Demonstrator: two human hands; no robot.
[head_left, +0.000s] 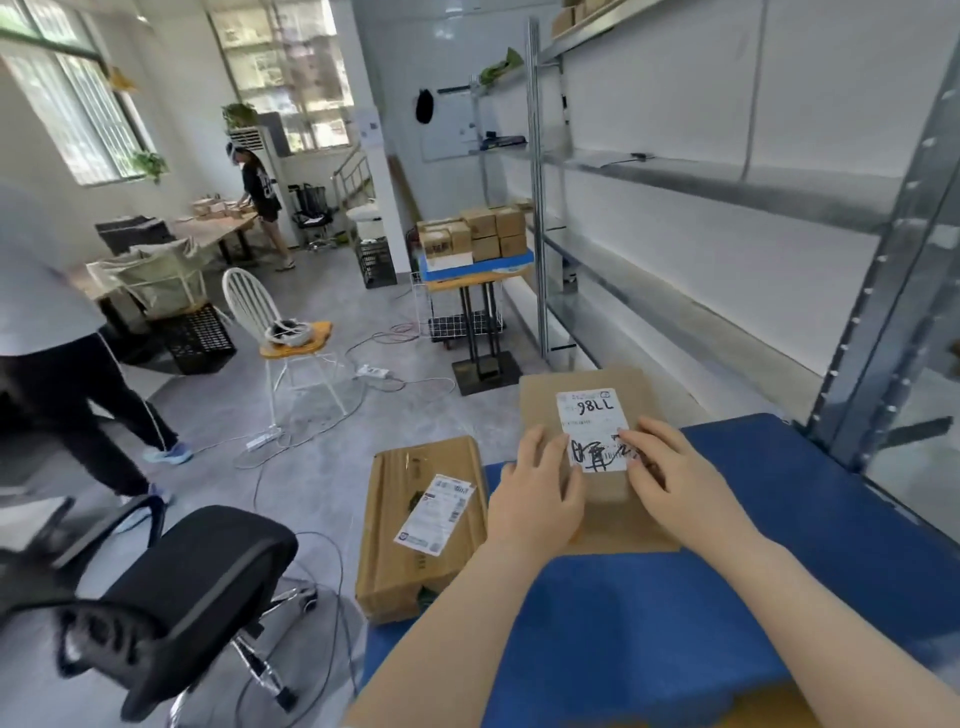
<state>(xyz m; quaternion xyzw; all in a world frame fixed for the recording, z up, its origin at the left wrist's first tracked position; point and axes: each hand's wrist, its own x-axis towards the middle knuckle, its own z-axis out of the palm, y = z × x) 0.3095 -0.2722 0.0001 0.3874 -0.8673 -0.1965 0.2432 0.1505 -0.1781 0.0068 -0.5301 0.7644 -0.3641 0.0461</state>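
The left hand (535, 493) lies open and flat on the box (618, 519), fingertips at the left edge of the label (592, 421). The right hand (670, 483), just as open, presses straight fingers on the label's lower right corner, probably to smooth the label down while both palms keep the box from sliding. The box sits at the far edge of the blue desk (779, 519), directly under both hands, and a second box (415, 525) lies just beside it at the desk's left edge, untouched.
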